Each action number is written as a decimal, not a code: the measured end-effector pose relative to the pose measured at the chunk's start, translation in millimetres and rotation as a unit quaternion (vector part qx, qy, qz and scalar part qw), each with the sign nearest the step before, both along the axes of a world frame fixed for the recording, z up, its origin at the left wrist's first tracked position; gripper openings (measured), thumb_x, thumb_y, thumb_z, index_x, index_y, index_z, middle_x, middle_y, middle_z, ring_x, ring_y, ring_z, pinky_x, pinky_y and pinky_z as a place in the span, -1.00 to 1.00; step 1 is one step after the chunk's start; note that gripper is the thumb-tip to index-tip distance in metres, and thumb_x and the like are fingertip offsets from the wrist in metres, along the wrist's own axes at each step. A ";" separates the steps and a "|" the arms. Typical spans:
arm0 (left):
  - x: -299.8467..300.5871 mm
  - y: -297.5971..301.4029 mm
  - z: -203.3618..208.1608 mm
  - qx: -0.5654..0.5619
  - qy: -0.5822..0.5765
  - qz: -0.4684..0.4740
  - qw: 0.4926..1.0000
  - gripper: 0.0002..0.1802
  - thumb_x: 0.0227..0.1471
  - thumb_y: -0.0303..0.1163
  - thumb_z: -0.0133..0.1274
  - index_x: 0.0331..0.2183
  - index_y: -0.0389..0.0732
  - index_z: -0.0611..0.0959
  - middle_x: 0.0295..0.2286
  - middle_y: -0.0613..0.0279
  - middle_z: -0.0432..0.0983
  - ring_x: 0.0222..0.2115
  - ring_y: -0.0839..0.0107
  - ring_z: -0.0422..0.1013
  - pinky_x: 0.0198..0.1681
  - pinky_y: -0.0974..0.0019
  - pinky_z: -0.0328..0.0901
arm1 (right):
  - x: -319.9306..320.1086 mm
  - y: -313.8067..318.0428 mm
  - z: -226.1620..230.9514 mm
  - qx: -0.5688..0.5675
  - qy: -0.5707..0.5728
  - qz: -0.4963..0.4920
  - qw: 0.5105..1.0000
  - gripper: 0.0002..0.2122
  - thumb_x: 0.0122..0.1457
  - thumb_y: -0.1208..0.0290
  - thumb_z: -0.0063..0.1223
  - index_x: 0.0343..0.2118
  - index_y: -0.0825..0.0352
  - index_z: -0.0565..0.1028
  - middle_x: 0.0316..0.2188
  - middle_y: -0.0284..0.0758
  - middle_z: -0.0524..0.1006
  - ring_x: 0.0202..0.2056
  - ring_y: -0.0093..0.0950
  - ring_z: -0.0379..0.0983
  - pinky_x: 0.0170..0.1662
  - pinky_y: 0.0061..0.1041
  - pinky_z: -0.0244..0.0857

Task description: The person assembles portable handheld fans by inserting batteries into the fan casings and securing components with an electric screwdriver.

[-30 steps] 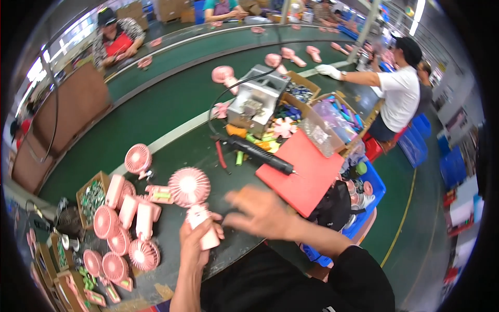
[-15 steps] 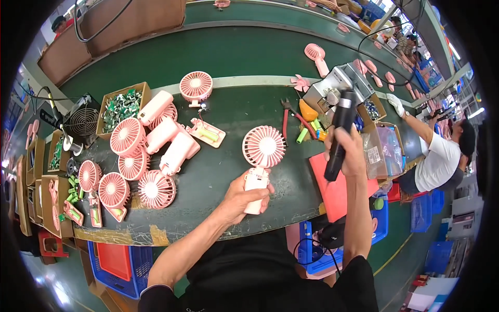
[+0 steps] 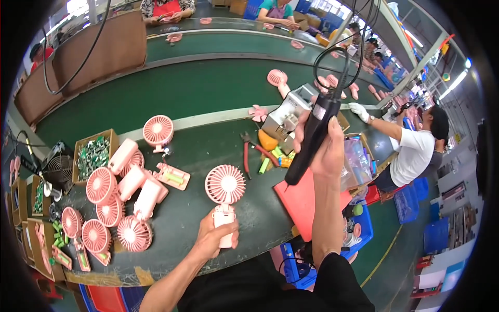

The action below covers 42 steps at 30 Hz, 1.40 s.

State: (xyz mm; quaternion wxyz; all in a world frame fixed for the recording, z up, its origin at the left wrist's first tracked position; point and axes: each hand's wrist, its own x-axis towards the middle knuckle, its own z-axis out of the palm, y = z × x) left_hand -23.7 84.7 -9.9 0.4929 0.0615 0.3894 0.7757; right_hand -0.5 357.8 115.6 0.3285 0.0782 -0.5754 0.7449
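My left hand [image 3: 209, 236] is closed round the handle of a pink handheld fan [image 3: 225, 184], its round cage upright above my fingers. My right hand [image 3: 328, 153] grips a black electric screwdriver [image 3: 312, 140], whose cord runs up from its top. The bit points down over a red pad [image 3: 296, 200], apart from the fan. To the left, several pink fans [image 3: 102, 185] and handle housings [image 3: 150, 197] lie in a heap. An open handle half [image 3: 173, 176] with a green battery rests beside them, wired to another fan head [image 3: 158, 130].
Red-handled pliers [image 3: 246, 156] and a silver metal fixture [image 3: 288, 117] lie ahead of my right hand. A cardboard box of green circuit boards [image 3: 93, 156] stands at left. Beyond runs a green conveyor belt [image 3: 182, 86]. A white-gloved co-worker [image 3: 416, 145] is at the right.
The view has swung right and up, so the bench appears lower and further left. The screwdriver is tilted more, its lower end further left. Both hands keep their holds.
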 end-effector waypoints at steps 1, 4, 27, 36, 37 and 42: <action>-1.2 1.9 5.2 -0.005 0.013 0.003 1.000 -0.59 -0.02 -0.62 0.07 -0.10 -0.29 0.35 -0.50 0.16 0.40 -0.64 0.40 0.38 -0.64 0.30 0.32 | -3.8 11.9 4.3 0.010 0.014 -0.052 0.998 -0.53 0.33 0.15 -0.27 0.15 0.40 0.21 -0.27 -0.16 0.45 -0.46 -0.43 0.40 -0.54 -0.47 0.36; -16.3 12.1 5.1 -0.004 0.004 0.032 0.999 -0.56 -0.03 -0.62 0.05 -0.07 -0.29 0.33 -0.47 0.16 0.39 -0.63 0.41 0.38 -0.64 0.29 0.33 | -28.5 26.2 23.7 0.064 0.041 -0.224 0.972 -0.60 0.30 0.26 -0.09 0.05 0.46 0.28 -0.35 -0.23 0.48 -0.49 -0.53 0.39 -0.54 -0.52 0.36; -42.8 23.8 -5.3 0.029 0.010 0.032 0.999 -0.65 -0.04 -0.53 0.07 -0.17 -0.28 0.39 -0.45 0.16 0.43 -0.60 0.39 0.44 -0.57 0.33 0.36 | -62.2 -41.0 16.2 -0.118 -0.014 -0.089 0.989 -0.59 0.29 -0.02 -0.14 -0.12 0.30 0.32 -0.42 -0.34 0.39 -0.54 -0.54 0.28 -0.49 -0.52 0.24; -40.1 23.5 -5.0 0.023 -0.011 0.025 0.999 -0.64 -0.05 -0.54 0.06 -0.16 -0.34 0.38 -0.44 0.14 0.43 -0.58 0.37 0.45 -0.58 0.32 0.39 | -53.6 -104.7 -13.4 0.082 0.046 -0.021 0.995 -0.43 0.19 -0.05 0.00 -0.03 0.41 0.23 -0.38 -0.22 0.42 -0.54 -0.47 0.38 -0.50 -0.41 0.38; -39.5 23.7 -4.9 0.024 -0.012 0.024 0.999 -0.64 -0.05 -0.54 0.06 -0.16 -0.35 0.38 -0.44 0.14 0.43 -0.58 0.37 0.45 -0.58 0.31 0.39 | -53.3 -104.7 -14.5 0.081 0.045 -0.020 0.996 -0.43 0.19 -0.05 0.00 -0.03 0.41 0.23 -0.38 -0.22 0.42 -0.54 -0.47 0.38 -0.50 -0.41 0.38; -41.7 21.2 -4.4 0.019 -0.013 0.029 0.999 -0.64 -0.05 -0.55 0.07 -0.17 -0.35 0.38 -0.45 0.15 0.43 -0.58 0.39 0.45 -0.60 0.31 0.39 | -59.4 -107.3 -16.9 0.091 0.049 -0.030 0.994 -0.44 0.17 -0.01 0.06 -0.03 0.42 0.24 -0.39 -0.20 0.43 -0.55 -0.46 0.39 -0.53 -0.43 0.39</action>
